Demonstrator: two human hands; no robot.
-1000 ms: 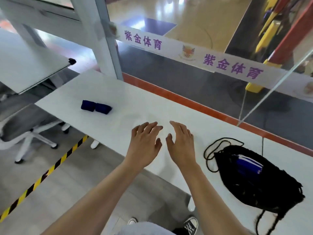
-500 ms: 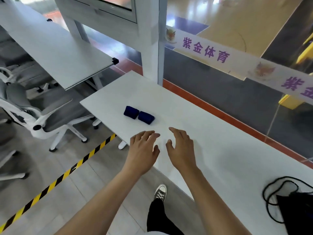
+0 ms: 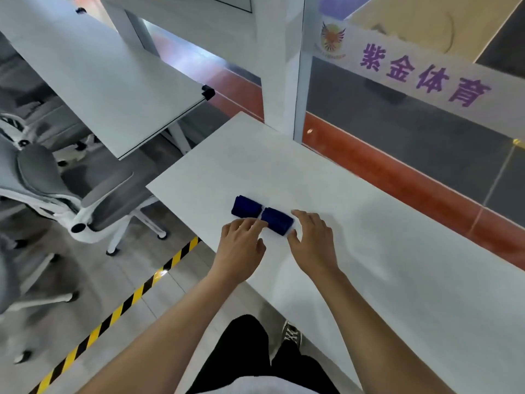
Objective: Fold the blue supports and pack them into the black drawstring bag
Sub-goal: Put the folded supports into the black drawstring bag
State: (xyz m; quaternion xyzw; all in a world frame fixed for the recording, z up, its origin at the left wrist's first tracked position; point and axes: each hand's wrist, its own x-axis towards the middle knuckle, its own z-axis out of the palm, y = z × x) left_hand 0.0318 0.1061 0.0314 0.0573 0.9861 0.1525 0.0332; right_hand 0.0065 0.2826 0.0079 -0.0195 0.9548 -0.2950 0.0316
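Observation:
Two dark blue supports lie side by side near the left end of the white table point(image 3: 397, 251): the left support point(image 3: 245, 206) and the right support point(image 3: 277, 220). My left hand point(image 3: 241, 248) is spread, its fingertips at the near edge of the right support, close to the gap between the two. My right hand point(image 3: 312, 243) is spread just to the right of the right support, thumb near its near corner. Neither hand grips anything. The black drawstring bag is out of view.
A grey and white office chair point(image 3: 71, 194) stands left of the table. A second white table point(image 3: 99, 75) sits behind it. Yellow-black tape point(image 3: 119, 311) runs across the floor. A white pillar point(image 3: 281, 66) and a glass wall with a banner point(image 3: 426, 75) bound the far side.
The view swung left, so the bag left the frame. Both hands travelled left along the table and now reach the blue supports.

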